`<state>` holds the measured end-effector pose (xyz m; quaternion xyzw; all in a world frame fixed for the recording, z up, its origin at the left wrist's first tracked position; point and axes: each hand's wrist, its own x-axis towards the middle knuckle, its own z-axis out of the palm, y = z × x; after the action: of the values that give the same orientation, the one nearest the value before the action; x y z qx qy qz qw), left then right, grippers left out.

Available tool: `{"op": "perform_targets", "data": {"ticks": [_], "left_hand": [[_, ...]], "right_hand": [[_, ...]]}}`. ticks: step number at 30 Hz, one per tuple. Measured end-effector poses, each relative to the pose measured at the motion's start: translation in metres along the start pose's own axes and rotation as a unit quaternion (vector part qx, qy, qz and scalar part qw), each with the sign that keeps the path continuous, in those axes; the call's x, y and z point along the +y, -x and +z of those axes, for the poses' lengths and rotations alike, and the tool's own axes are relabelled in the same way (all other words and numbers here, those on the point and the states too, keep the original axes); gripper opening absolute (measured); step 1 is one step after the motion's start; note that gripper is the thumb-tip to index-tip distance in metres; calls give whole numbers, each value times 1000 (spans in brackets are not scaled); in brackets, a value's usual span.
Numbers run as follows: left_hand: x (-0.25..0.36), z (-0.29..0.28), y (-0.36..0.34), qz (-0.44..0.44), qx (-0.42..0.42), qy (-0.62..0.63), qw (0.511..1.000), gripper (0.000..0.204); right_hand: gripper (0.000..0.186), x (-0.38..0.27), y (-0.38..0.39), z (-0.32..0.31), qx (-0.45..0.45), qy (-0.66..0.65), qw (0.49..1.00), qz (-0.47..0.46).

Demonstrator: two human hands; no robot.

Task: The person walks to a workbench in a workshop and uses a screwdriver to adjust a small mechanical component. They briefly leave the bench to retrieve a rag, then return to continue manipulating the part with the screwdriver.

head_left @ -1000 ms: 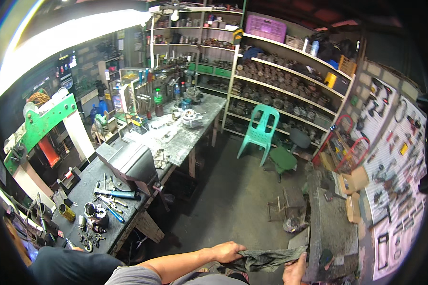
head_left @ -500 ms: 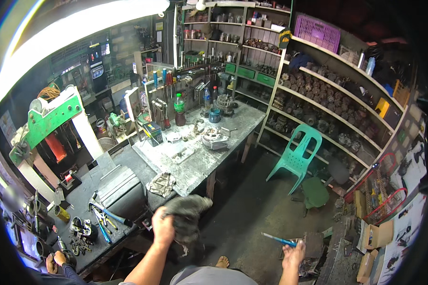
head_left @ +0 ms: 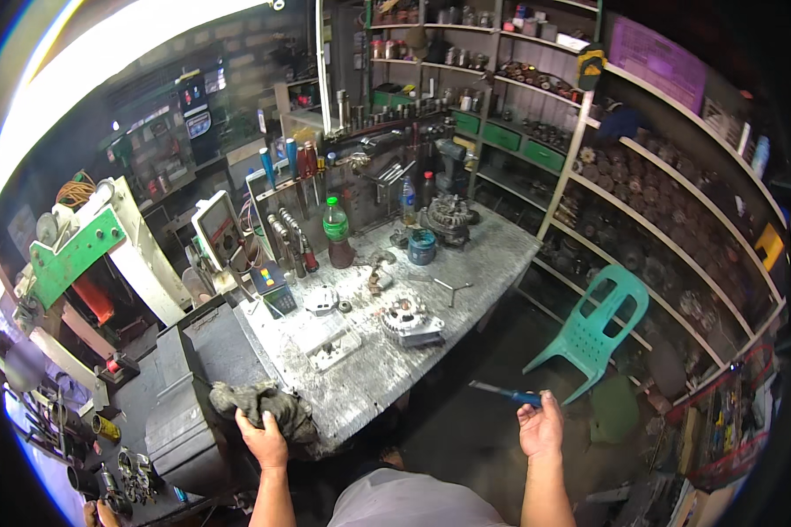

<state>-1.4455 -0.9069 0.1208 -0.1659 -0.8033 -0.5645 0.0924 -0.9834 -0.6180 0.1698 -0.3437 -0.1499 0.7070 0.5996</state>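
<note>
My left hand (head_left: 264,442) grips a dirty grey rag (head_left: 275,406) at the workbench's near left corner, beside a dark box (head_left: 185,426). The rag hides that corner. Over the floor, my right hand (head_left: 540,428) holds a screwdriver (head_left: 511,393) by its blue handle, blade pointing left. On the metal-topped workbench (head_left: 369,378) lies a silver alternator housing (head_left: 409,322). Behind it are small metal parts (head_left: 380,279), a three-armed wrench (head_left: 451,286), a blue-stained jar (head_left: 421,247) and a darker alternator (head_left: 446,219).
A green-capped bottle (head_left: 338,235) stands near the tool rack (head_left: 294,184). To the right is a green plastic chair (head_left: 593,325) before shelves (head_left: 642,211) full of parts. A green press frame (head_left: 79,250) stands left. Another person's hand (head_left: 104,515) shows at lower left.
My left hand has carried the rag left, onto the bench corner where a lighter cloth lay. My right hand still holds the screwdriver, and the view has shifted toward the bench.
</note>
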Motion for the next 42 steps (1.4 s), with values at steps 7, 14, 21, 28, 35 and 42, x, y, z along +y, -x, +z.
{"op": "perform_targets", "data": {"ticks": [7,14,21,28,35,42], "left_hand": [[-11,43,-24,-164,-304,-437,830,83],[55,75,-30,-90,-67,-520,847,61],[84,215,-31,41,-102,-348,931,20],[37,274,-65,75,-190,-445,872,16],[24,268,-68,92,-205,-477,850,19],[25,256,-61,98,-138,-389,906,11]], "right_hand": [[37,-3,-146,40,-79,-35,981,172],[23,31,-291,124,-173,-1,931,321],[28,51,-393,239,-334,94,854,389],[27,60,-378,242,-335,119,843,404],[28,51,-324,199,-290,100,867,393],[25,45,-287,177,-273,100,891,350]]}}
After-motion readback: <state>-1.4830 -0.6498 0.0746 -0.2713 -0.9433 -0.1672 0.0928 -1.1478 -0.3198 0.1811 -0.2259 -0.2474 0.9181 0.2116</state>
